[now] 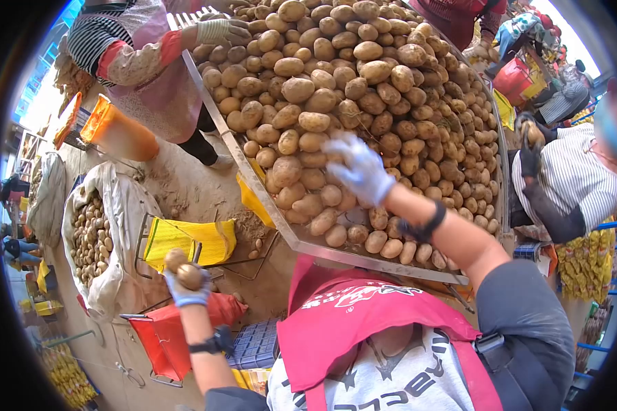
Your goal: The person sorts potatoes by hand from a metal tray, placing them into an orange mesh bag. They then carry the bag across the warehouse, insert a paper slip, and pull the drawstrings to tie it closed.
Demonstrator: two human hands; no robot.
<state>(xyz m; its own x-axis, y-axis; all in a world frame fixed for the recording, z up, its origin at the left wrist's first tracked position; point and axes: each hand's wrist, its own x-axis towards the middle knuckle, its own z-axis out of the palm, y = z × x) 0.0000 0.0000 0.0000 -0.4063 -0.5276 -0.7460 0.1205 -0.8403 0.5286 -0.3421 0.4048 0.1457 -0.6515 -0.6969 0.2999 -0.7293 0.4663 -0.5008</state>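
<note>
Left hand (187, 294) cups two potatoes (189, 276), likely against rolling; right hand (358, 168), loosely spread, seems empty over the pile (376, 72)

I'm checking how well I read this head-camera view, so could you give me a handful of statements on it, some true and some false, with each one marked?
1. The left hand holds at least two potatoes. True.
2. The right hand hangs below the table's edge. False: the right hand is over the potato pile.
3. A dark band is on the right wrist. True.
4. The camera wearer's apron is green. False: the apron is pink.
5. A white sack, left of the table in the picture, holds more potatoes. True.
</note>
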